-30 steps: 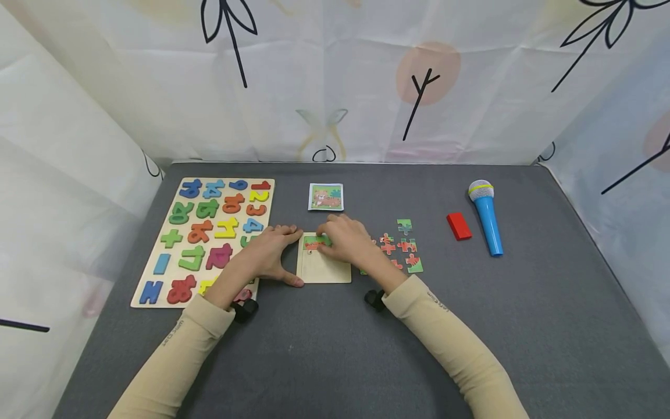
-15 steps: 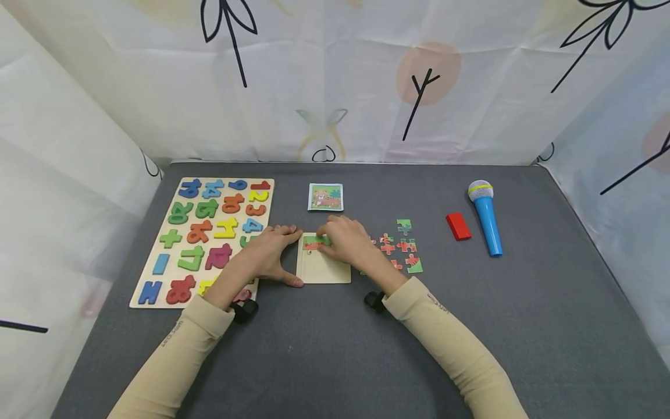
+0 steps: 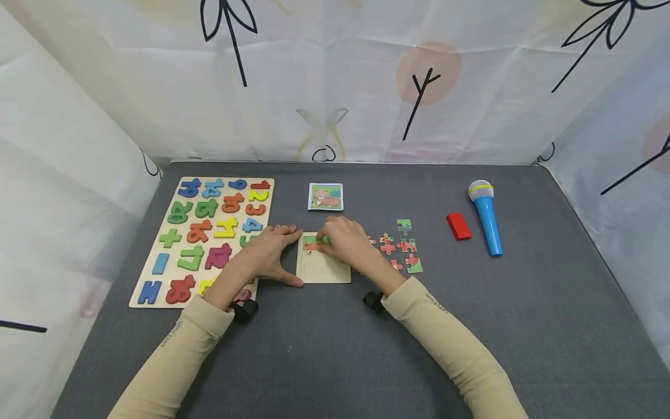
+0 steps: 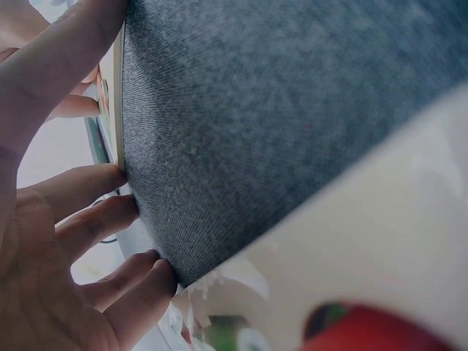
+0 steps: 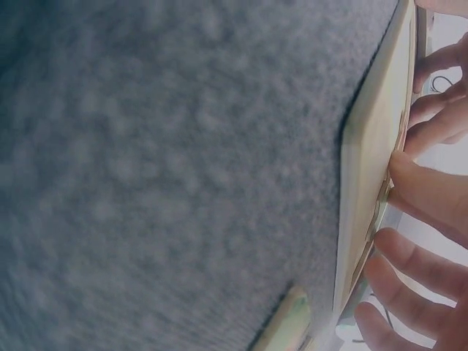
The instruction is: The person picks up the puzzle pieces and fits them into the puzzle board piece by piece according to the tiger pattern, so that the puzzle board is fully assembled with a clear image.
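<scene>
A small pale wooden puzzle tray [image 3: 324,270] lies flat in the middle of the table. A few joined jigsaw pieces [image 3: 310,243] with green and orange print sit in its far left corner. My left hand [image 3: 269,253] rests beside the tray, thumb and fingers spread, fingertips touching its left edge. Over the tray's far part is my right hand [image 3: 345,240], its thumb and forefinger pinching a jigsaw piece [image 3: 324,239] at the end of the row. That piece is mostly covered by the fingers. In the right wrist view the thumb and fingertips [image 5: 398,245] are low at the tray.
Several loose jigsaw pieces [image 3: 406,247] lie right of the tray, some behind the right wrist. A picture card [image 3: 325,198] is beyond it. A number board [image 3: 178,247] lies left, under the left forearm. A red block [image 3: 459,226] and blue toy microphone [image 3: 488,224] are at right.
The right hand shifts very slightly at the same spot, its fingers staying on the piece. The left hand keeps its place on the tray's edge.
</scene>
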A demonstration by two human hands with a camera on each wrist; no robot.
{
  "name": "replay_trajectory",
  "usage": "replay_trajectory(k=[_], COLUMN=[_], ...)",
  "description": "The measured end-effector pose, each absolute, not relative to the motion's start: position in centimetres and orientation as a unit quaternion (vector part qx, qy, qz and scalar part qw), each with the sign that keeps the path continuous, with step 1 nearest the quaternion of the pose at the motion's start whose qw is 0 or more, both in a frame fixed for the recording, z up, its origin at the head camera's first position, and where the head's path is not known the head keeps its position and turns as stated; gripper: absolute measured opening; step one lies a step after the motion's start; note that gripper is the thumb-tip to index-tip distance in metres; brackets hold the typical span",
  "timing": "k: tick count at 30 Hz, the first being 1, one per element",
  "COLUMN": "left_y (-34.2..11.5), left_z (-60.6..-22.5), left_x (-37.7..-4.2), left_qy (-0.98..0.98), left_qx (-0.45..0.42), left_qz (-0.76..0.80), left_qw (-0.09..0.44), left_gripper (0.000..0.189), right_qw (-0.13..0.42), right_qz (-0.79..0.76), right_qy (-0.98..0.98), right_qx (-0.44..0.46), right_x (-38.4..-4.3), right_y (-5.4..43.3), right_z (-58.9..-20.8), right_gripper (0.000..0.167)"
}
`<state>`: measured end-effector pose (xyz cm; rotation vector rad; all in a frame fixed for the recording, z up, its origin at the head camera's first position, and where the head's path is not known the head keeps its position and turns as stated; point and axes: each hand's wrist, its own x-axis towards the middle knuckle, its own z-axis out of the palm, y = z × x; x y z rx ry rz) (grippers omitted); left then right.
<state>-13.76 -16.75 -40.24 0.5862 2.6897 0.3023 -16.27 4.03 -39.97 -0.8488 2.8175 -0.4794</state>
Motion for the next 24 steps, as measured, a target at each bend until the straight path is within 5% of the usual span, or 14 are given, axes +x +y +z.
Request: replay_trajectory(k=[24], left_y=[-16.6], left_z=[-40.1], left_x=[-13.6], left_qy=[0.956], left_qx=[0.206], left_qz=[0.097], left_qw=[0.184], left_gripper=[0.118], right_qw=[0.055], right_qz=[-0.163], right_qy=[0.950], right_qx=[-0.260], right_x=[-16.9], right_y=[7.8], right_z=[-38.8], right_gripper=[0.031])
